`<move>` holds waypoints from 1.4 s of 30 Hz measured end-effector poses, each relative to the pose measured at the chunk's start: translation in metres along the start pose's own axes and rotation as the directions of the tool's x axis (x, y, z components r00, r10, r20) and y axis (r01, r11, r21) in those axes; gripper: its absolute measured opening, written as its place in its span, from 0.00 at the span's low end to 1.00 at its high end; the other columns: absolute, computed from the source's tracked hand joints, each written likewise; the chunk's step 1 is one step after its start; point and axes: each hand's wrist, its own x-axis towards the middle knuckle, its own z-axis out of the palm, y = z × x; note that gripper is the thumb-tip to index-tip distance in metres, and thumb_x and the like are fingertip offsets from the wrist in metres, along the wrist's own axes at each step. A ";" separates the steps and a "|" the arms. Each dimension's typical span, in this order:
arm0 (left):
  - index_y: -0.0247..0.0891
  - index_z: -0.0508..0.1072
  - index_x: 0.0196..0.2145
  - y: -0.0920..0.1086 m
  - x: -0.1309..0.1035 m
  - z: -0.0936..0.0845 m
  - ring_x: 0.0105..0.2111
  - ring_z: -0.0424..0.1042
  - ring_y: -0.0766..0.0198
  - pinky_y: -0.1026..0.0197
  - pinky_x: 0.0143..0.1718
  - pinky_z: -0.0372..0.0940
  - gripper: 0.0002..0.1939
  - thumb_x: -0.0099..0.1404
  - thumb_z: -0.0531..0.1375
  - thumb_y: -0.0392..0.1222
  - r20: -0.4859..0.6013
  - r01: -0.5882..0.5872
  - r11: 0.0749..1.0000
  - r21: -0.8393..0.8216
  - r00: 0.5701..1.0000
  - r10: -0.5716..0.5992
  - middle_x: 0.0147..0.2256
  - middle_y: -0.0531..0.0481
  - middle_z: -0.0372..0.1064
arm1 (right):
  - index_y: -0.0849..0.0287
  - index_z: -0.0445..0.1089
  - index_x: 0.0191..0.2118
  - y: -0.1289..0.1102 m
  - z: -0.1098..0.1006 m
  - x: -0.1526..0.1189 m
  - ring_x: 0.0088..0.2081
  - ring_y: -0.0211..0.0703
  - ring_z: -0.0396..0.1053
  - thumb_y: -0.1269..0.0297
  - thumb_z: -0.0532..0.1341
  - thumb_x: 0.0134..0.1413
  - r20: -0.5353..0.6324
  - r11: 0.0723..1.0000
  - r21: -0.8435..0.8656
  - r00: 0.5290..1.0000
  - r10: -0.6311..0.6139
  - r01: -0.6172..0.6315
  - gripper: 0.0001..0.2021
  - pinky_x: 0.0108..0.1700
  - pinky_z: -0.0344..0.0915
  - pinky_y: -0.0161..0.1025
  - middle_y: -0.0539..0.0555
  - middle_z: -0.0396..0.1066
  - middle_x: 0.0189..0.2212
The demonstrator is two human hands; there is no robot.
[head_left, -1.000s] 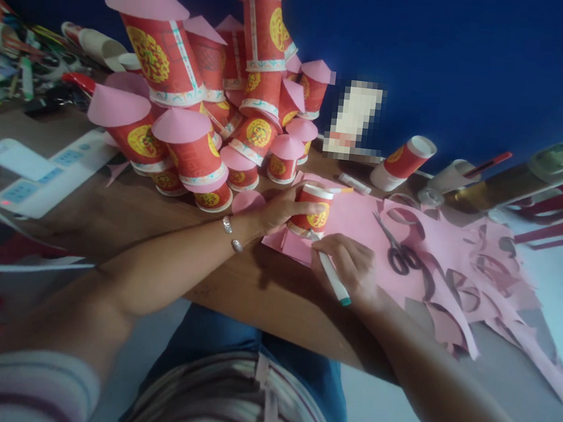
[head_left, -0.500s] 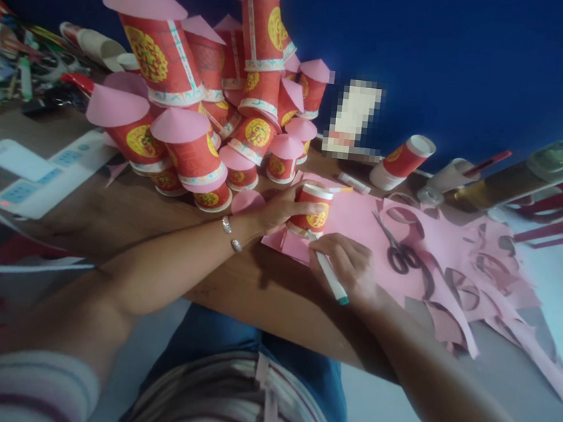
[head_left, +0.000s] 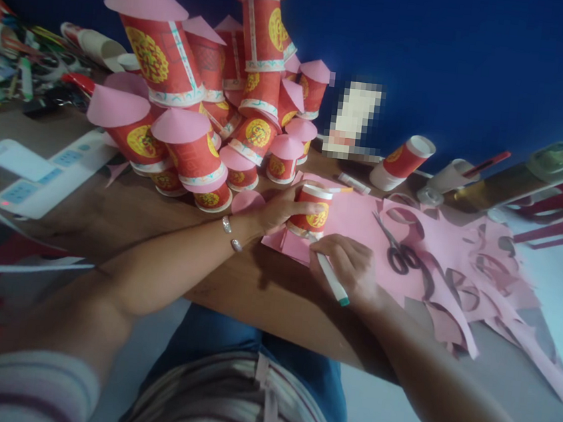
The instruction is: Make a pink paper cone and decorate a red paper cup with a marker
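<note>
My left hand [head_left: 280,209] is wrapped round a red paper cup [head_left: 305,223] with a yellow emblem and a white rim. In my right hand [head_left: 349,262] is a white marker pen [head_left: 330,280] with a green end, its writing end at the lower band of the cup. Pink paper [head_left: 354,218] lies under and beside the cup. Dark-handled scissors [head_left: 400,254] rest on that paper, right of my hands. A pink paper disc [head_left: 248,202] lies left of the cup, partly behind my left wrist.
Red cups with pink cone tops [head_left: 188,144] stand stacked at the left back. Pink paper scraps [head_left: 481,272] spread over the right side. A power strip [head_left: 54,174] with a white cable is at left. A red and white cup [head_left: 404,162] and a bottle [head_left: 527,173] stand at back right.
</note>
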 end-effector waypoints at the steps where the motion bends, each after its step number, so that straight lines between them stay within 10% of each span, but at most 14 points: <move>1: 0.37 0.72 0.47 0.000 0.000 0.000 0.39 0.75 0.62 0.58 0.42 0.69 0.26 0.52 0.74 0.43 0.000 -0.002 1.000 -0.001 1.000 0.002 0.40 0.49 0.76 | 0.57 0.67 0.42 0.000 0.000 0.000 0.29 0.40 0.75 0.79 0.62 0.60 0.001 1.000 -0.001 1.000 -0.001 0.001 0.10 0.31 0.71 0.36 0.51 0.77 0.29; 42: 0.38 0.75 0.47 0.002 -0.002 0.003 0.42 0.74 0.59 0.57 0.44 0.69 0.26 0.52 0.75 0.47 0.031 -0.005 1.000 -0.020 1.000 0.006 0.41 0.47 0.76 | 0.60 0.70 0.43 -0.006 0.002 0.001 0.33 0.41 0.77 0.77 0.65 0.61 -0.009 0.994 0.086 0.998 -0.067 0.067 0.08 0.35 0.75 0.36 0.54 0.77 0.32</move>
